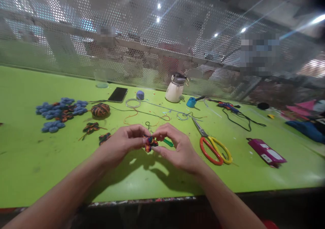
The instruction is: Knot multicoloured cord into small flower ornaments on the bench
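1. I observe from my remote post that the left hand (127, 139) is mostly closed, thumb and fingertips pinching one side of a multicoloured yarn flower (150, 143).
2. I record the right hand (176, 146) as curled, with a gap between palm and fingers; its thumb and fingertips grip the flower's other side.
3. The flower is held between both hands, raised above the near part of the green table (63, 175).
4. Risk: in my judgement, a slack pinch could let the small flower slip, and a hard pull could distort its petals.
5. Risk: loose threads (142, 111) lie beyond the hands and could tangle if dragged. Some lie near the tip of the scissors (212, 147) and could snag there.
6. Risk: a green tool (168, 142), partly hidden by the right hand, could be knocked by a careless finger.
7. Containers: the jug (175, 88) stands upright under its dark lid; I cannot see its contents.
8. A small blue pot (191, 102) has a dark stick at its top; its inside is hidden.
9. The clear cup (101, 78) stands upright; I cannot tell what it holds.
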`<state>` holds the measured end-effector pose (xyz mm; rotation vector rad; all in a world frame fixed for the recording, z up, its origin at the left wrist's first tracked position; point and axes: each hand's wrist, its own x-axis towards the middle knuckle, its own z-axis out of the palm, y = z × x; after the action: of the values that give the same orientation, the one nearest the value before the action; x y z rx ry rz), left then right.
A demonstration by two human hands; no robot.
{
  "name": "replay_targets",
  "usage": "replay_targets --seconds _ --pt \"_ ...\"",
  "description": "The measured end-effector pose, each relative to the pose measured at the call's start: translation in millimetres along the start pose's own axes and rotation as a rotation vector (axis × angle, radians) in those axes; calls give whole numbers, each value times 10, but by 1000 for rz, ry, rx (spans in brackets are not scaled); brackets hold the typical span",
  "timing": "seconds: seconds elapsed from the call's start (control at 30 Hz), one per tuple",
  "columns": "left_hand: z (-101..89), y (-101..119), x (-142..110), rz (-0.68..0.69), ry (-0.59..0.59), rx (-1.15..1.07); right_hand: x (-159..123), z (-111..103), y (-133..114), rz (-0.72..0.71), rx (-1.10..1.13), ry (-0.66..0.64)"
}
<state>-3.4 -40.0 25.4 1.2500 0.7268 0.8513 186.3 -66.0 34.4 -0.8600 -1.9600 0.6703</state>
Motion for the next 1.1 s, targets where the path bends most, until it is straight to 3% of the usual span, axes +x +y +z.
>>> replay_targets --seconds 0.2,0.33,0.5,0.6,0.8,1.1 --pt "13 -20 2 21 -15 53 -1 80 38 -62 -69 94" --pt "21 -7 -1 19 -45 123 -20 100 82 -78 -104 86" --pt "29 -3 7 -6 -3 158 -24 129 139 -61 -144 62" --pt "16 -11 14 -3 9 109 1 111 160 76 -15 61" --pt "-56 3 27 19 25 28 46 44 190 385 491 9" --pt "-67 -34 49 13 -23 23 32 171 216 447 669 77"
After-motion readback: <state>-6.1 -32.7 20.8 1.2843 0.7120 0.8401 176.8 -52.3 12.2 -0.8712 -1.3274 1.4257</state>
